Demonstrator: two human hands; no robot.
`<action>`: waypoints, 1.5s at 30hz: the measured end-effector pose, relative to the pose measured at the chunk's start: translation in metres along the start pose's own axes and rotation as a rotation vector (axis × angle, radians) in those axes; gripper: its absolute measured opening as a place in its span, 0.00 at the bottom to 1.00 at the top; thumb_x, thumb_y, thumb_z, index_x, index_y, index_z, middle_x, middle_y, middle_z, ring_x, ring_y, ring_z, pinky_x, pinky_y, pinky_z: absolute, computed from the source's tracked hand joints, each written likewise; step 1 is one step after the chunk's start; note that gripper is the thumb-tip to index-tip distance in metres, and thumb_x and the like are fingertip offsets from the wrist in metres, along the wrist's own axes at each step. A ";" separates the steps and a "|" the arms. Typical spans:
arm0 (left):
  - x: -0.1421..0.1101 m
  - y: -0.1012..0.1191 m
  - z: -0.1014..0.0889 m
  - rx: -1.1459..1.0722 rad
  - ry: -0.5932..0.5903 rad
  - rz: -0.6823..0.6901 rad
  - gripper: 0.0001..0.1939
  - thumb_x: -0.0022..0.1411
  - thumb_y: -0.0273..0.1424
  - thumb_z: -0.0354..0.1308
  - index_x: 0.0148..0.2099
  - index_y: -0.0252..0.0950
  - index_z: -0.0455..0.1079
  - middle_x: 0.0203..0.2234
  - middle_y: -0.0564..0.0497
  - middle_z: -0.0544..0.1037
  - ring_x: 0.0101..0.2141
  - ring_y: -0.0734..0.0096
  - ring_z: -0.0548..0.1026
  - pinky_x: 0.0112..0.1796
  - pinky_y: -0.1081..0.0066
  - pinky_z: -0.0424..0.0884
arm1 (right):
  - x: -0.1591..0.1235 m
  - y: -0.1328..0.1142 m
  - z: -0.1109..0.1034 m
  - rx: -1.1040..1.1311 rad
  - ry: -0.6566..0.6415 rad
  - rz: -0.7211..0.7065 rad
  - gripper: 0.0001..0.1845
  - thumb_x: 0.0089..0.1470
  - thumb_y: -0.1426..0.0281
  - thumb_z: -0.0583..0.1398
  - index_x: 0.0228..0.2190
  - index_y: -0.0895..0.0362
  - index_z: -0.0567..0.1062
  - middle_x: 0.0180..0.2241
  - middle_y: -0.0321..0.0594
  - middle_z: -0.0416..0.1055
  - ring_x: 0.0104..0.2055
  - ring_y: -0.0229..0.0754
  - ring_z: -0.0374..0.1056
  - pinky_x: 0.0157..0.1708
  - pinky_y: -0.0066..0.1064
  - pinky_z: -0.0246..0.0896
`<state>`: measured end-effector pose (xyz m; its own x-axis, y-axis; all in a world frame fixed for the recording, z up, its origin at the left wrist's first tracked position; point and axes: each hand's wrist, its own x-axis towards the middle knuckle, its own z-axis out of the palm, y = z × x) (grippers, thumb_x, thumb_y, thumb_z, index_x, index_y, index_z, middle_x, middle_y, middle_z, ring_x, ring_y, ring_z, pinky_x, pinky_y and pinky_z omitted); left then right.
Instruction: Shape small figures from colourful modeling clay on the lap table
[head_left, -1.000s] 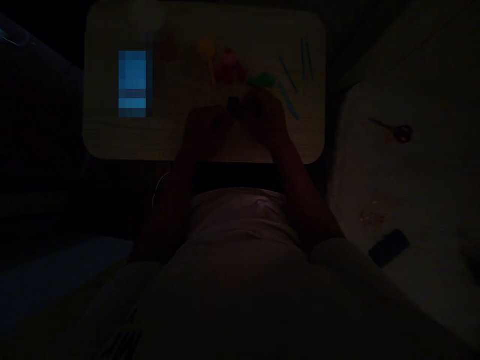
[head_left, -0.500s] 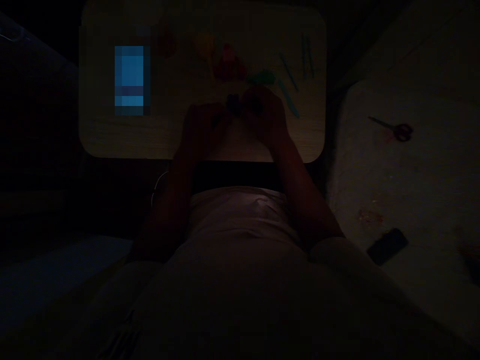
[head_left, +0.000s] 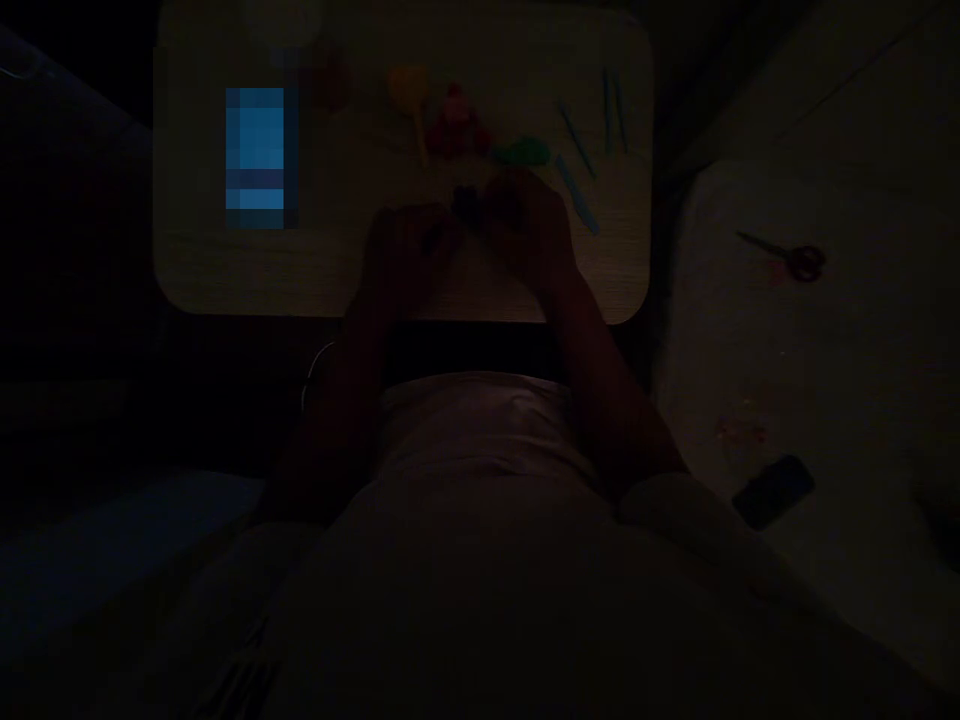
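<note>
The scene is very dark. My left hand (head_left: 405, 245) is closed, fingers curled in a pinch, just above the front part of the small table. A dark patch shows at its fingertips, too dim to make out. Opposite it, my right hand (head_left: 529, 230) is closed too, its fingertips against a small dark blue lump (head_left: 466, 205) between the hands. Just beyond my right hand lies a green lump (head_left: 523, 152), with a red and pink shaped piece (head_left: 456, 125) to its left. A light blue flat tool (head_left: 576, 195) lies beside my right hand.
The wooden tabletop (head_left: 300, 285) also bears a yellow piece with a thin stem (head_left: 409, 95), a dim red lump (head_left: 330, 82), several thin blue sticks (head_left: 576, 140) and a bright pixelated screen (head_left: 255, 145). Scissors (head_left: 802, 263) and a dark phone-like block (head_left: 774, 492) lie on the pale surface at right.
The hands and the lump stay almost in place. The view has shifted very slightly, and the light on the tabletop differs a little.
</note>
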<state>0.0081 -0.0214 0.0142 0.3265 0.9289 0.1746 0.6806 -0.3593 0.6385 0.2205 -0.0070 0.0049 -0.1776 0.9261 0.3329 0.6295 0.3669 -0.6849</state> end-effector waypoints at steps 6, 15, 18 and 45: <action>0.000 0.000 0.000 -0.047 0.001 -0.027 0.10 0.72 0.43 0.58 0.43 0.47 0.78 0.42 0.50 0.84 0.49 0.50 0.80 0.56 0.51 0.72 | 0.000 -0.003 -0.002 -0.027 -0.019 0.022 0.06 0.63 0.69 0.63 0.39 0.47 0.71 0.44 0.36 0.78 0.45 0.49 0.70 0.49 0.41 0.71; -0.001 0.002 -0.001 0.035 0.026 0.043 0.09 0.72 0.40 0.57 0.42 0.45 0.77 0.40 0.49 0.83 0.44 0.51 0.81 0.53 0.49 0.71 | -0.001 -0.001 -0.003 -0.013 -0.038 0.021 0.05 0.62 0.65 0.62 0.39 0.45 0.69 0.46 0.38 0.77 0.47 0.50 0.70 0.50 0.43 0.69; 0.000 0.003 -0.002 0.020 0.012 0.022 0.08 0.72 0.38 0.57 0.43 0.44 0.77 0.41 0.48 0.83 0.44 0.51 0.80 0.54 0.52 0.71 | 0.000 0.001 -0.001 0.030 -0.020 0.019 0.06 0.63 0.60 0.61 0.38 0.45 0.70 0.45 0.38 0.78 0.46 0.50 0.70 0.50 0.44 0.68; 0.001 -0.002 0.001 0.020 0.038 0.054 0.11 0.72 0.42 0.57 0.42 0.45 0.78 0.40 0.51 0.84 0.42 0.56 0.79 0.47 0.54 0.71 | 0.000 0.003 0.001 -0.008 -0.012 0.009 0.05 0.63 0.66 0.63 0.40 0.47 0.71 0.44 0.36 0.77 0.43 0.47 0.69 0.48 0.39 0.68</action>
<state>0.0078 -0.0195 0.0125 0.3383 0.9107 0.2370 0.6754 -0.4103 0.6127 0.2216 -0.0060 0.0025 -0.1812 0.9302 0.3192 0.6375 0.3582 -0.6822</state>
